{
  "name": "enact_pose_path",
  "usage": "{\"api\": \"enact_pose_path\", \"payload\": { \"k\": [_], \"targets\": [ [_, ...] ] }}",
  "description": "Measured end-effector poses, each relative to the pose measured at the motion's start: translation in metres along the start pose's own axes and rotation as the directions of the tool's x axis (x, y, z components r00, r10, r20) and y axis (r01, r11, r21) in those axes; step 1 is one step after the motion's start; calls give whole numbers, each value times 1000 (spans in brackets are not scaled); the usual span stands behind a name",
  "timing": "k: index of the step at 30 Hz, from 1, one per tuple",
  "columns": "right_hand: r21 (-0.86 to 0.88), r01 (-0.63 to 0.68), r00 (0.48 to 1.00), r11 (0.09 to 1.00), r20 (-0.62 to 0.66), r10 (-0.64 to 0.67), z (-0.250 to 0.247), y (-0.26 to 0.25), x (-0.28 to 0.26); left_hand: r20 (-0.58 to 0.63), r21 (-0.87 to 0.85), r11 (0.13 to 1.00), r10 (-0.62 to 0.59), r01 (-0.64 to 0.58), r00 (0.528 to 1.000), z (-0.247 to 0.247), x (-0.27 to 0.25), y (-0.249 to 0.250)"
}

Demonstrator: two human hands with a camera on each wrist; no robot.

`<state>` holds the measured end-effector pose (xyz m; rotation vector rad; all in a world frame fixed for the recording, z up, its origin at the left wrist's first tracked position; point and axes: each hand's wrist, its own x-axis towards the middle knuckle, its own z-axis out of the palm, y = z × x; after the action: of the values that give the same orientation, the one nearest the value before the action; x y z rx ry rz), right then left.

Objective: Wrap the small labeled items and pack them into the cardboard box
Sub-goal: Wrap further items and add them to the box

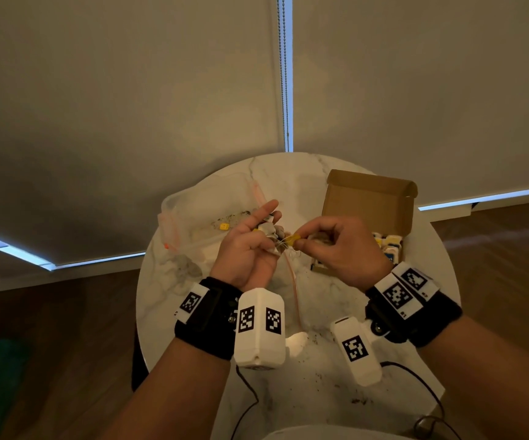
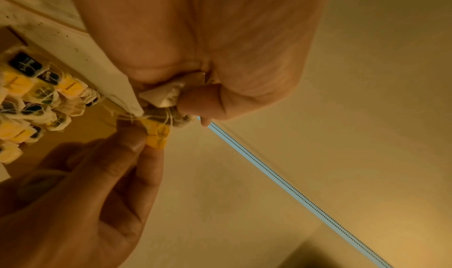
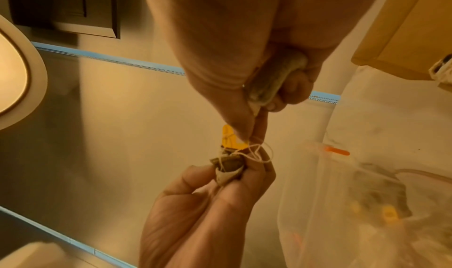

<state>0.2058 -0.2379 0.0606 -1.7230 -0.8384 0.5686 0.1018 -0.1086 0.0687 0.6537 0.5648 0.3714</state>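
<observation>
I have both hands raised over the round marble counter (image 1: 288,312). My left hand (image 1: 250,246) pinches a small tea bag (image 3: 228,167) between thumb and curled fingers, the index finger sticking out straight. My right hand (image 1: 339,249) pinches the bag's yellow tag (image 2: 156,135) between thumb and forefinger, and a second tea bag (image 3: 274,78) sits tucked under its curled fingers. Thin string (image 3: 257,152) is looped round the bag in my left hand, running up to the tag. The cardboard box (image 1: 368,201) stands open on the counter to the right, just beyond my right hand, with rows of wrapped tea bags (image 2: 29,98) inside it. A clear plastic container (image 1: 212,204) sits on the counter behind my left hand.
</observation>
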Motion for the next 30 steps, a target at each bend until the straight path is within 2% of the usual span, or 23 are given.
{"api": "enact_pose_path", "payload": {
  "k": [6, 12, 19, 30],
  "targets": [
    [36, 31, 999, 999, -19, -31, 0, -2, 0, -31, 62, 998, 33, -31, 999, -1, -2, -1],
    [125, 67, 997, 990, -35, -64, 0, -8, -1, 20, 279, 951, 134, -134, 991, 0, -7, -4],
    [189, 82, 996, 979, -53, -73, -1, -14, -2, 80, 394, 887, 228, -241, 970, -1, -10, -7],
    [300, -44, 994, 953, -83, 72, 1, -17, -2, 85, 413, 872, 251, -263, 964, 1, -14, -8]
  ]
}}
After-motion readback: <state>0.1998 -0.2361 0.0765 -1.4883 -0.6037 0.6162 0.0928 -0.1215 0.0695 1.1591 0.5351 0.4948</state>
